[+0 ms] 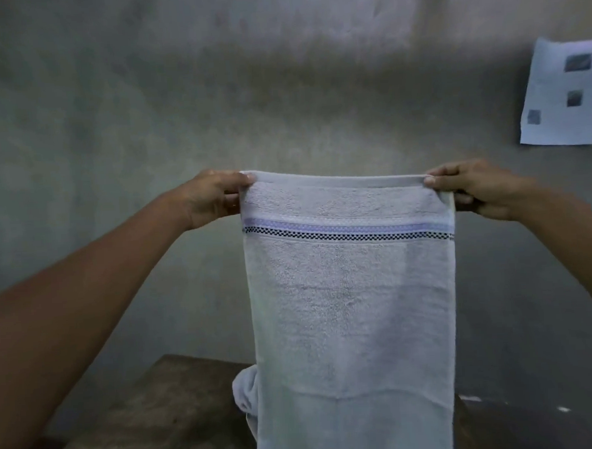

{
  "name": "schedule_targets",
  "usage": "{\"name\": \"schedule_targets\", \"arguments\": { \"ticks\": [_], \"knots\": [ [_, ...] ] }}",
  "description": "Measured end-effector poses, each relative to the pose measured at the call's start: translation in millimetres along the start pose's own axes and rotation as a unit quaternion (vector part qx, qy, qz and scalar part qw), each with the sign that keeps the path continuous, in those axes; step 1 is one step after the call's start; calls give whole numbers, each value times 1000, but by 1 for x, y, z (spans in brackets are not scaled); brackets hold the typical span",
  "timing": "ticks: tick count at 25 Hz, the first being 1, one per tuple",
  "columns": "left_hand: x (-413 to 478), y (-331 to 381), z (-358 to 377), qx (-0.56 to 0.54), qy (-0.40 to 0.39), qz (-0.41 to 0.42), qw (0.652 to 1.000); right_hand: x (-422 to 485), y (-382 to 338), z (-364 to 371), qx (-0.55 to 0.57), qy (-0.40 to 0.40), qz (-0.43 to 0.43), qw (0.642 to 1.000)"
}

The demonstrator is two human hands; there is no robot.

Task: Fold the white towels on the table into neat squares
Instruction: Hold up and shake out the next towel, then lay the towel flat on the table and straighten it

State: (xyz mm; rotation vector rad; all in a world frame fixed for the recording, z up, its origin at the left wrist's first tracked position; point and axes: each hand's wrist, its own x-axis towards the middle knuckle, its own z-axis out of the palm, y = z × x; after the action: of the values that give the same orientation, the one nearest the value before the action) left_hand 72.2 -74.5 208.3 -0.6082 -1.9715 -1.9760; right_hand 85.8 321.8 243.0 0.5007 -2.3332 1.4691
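The left hand [214, 197] pinches the top left corner of a white towel [352, 307], thumb in front and fingers curled behind the hem. The right hand [471, 189] grips the opposite top corner the same way, thumb tip pressed on the front of the folded edge, the other fingers tucked behind the cloth. Both bare forearms reach forward and upward, so the towel hangs stretched flat between them at about chest height, its top hem taut and almost level.

The cloth is looped terry, soft and nubbly, with a smooth woven band near the top: a pale lilac stripe and just under it a thin black-and-white checked line [348, 234]. A faint horizontal crease crosses the lower part. The towel drops straight down and runs out of the bottom of the view.

Behind its lower left edge a bunched lump of more white towel [245, 391] rests on the table [153, 413], a dark, worn, mottled brown surface. The hanging towel hides the middle of the table. Beyond stands a rough grey plastered wall [178, 93], and on it, to the right, a white sheet of paper [560, 93] with small dark squares.
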Motion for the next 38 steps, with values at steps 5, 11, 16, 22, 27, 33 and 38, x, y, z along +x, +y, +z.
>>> {"name": "schedule_targets", "arguments": {
  "ticks": [5,11,16,22,27,33,38],
  "knots": [
    [24,-35,14,272,73,-68,957,19,44,10,-59,20,62,996],
    [55,-78,40,88,165,12,982,49,82,25,-24,130,14,991],
    [54,-29,39,60,135,158,976,47,36,12,30,233,-127,964],
    [18,-25,34,155,159,149,964,22,32,12,-59,199,-125,970],
    [-5,-34,25,167,143,100,970,-7,32,24,-49,146,-102,983],
    [-32,-123,18,252,72,-24,965,-31,115,60,-69,38,14,997],
    [-97,-289,15,342,-63,-158,924,-95,279,133,-135,-83,148,976]
  ]
}}
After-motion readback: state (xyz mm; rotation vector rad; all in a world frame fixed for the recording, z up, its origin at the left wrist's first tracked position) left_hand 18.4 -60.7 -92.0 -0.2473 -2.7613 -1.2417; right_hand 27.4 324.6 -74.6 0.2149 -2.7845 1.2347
